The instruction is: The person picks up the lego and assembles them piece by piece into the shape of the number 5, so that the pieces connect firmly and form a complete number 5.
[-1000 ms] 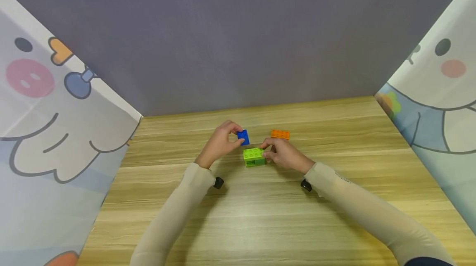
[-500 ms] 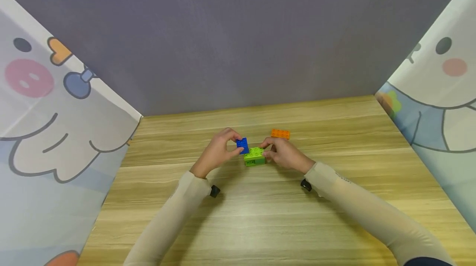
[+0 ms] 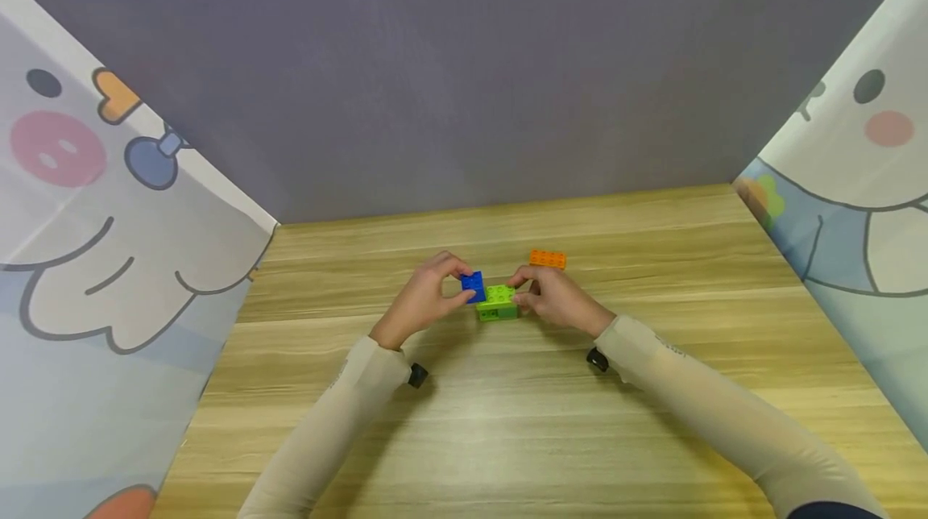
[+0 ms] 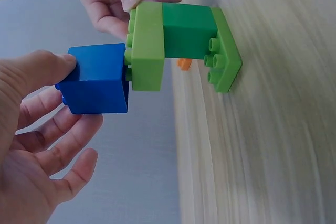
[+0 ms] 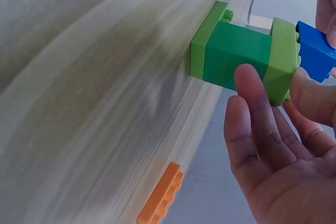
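My left hand (image 3: 424, 301) pinches a blue toy building brick (image 3: 474, 286) between thumb and fingers. The brick is over the left end of a light green brick (image 4: 147, 45), its underside against the studs in the left wrist view; whether it is pressed fully down I cannot tell. That light green brick tops a stack, above a dark green block (image 4: 189, 30) and a thin light green studded plate (image 4: 228, 51) on the table. My right hand (image 3: 554, 300) holds the stack's right end, thumb by the top brick's studs and fingers along its side.
A flat orange studded brick (image 3: 547, 259) lies on the wooden table (image 3: 507, 422) behind my right hand. A grey panel (image 3: 471, 84) rises along the far edge. Printed cartoon panels (image 3: 855, 261) stand at both sides.
My left hand has brought the blue brick nearer to me, from behind the green stack onto its left end. The right hand stays at the stack's right end.
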{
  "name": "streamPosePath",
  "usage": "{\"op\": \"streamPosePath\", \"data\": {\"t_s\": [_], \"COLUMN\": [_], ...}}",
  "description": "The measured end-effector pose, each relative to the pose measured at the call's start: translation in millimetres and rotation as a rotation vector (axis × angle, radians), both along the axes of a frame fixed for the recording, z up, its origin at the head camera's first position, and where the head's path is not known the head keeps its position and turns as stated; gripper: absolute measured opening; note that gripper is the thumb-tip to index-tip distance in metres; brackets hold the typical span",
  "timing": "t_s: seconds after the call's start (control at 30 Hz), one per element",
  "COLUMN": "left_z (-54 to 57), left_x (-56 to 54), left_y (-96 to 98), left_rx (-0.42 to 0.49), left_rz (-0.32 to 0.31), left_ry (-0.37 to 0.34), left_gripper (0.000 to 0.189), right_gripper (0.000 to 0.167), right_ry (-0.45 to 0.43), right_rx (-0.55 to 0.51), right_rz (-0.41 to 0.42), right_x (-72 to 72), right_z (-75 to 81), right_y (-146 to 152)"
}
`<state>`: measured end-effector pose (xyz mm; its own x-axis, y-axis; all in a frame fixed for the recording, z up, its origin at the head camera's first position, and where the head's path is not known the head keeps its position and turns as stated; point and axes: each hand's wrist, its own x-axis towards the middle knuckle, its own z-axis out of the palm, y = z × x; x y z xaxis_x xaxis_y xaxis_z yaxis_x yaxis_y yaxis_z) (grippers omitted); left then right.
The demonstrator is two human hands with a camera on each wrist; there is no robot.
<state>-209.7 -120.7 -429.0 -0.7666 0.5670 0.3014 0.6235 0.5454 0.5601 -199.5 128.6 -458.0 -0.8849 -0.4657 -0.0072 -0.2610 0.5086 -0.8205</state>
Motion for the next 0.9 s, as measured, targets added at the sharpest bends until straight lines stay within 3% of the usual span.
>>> {"op": "streamPosePath", "data": {"t_s": [0.9], "left_z": [-1.2], "left_x": [1.6], "left_y": [13.9], "left_rx": [-0.027], "left_rz": [-0.03], "left_ry": [0.006], "left_gripper": [0.022], "right_gripper": [0.023], "right_ry": [-0.018], "right_rx": [-0.04], "right_rz": [0.01], "right_x": [-1.5], "right_z": [-2.7], "right_y": [0]}}
